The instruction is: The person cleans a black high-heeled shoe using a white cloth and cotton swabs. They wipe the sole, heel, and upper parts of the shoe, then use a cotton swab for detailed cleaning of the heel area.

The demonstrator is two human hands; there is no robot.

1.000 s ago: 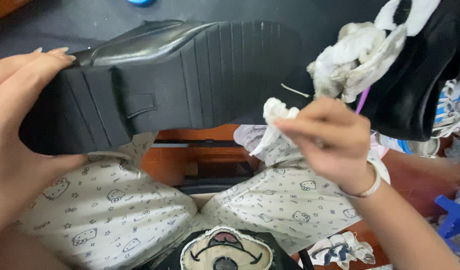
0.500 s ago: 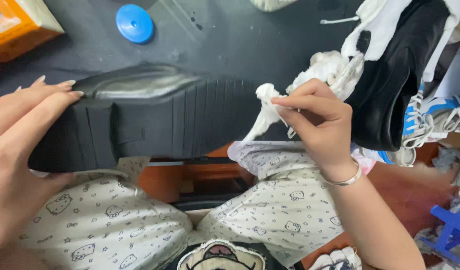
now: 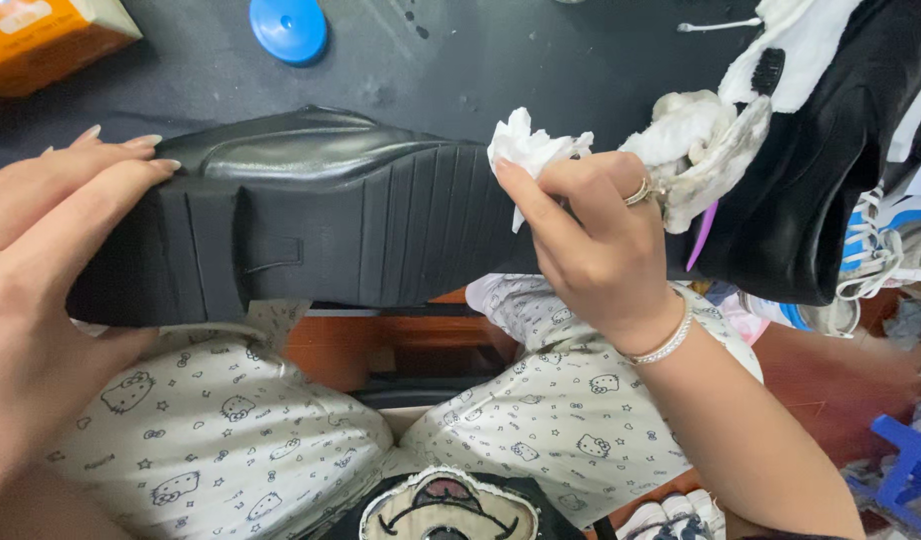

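The black shoe (image 3: pixel 311 235) lies on its side across the person's lap, sole turned up toward the camera, its long axis running left to right just at the near edge of the dark worktop (image 3: pixel 541 70). The left hand (image 3: pixel 51 290) wraps the heel end, its fingers (image 3: pixel 111 185) curled over the upper edge and gripping the shoe. The toe end points toward the right hand (image 3: pixel 596 250), which is the nearer hand to the front of the sole. The right fingers (image 3: pixel 526 195) are closed, pinching a crumpled white tissue (image 3: pixel 526 145) and pressing it against the ribbed forepart of the sole, so the sole lies directly under and to the left of the tissue.

By count: one black shoe in hand, one tissue, two hands. A second black shoe (image 3: pixel 831 190) sits at the right, stuffed with a soiled white cloth (image 3: pixel 696 145). One blue round lid (image 3: pixel 289 28) and one orange box (image 3: pixel 46 40) rest on the worktop at the far side, well apart from both hands.
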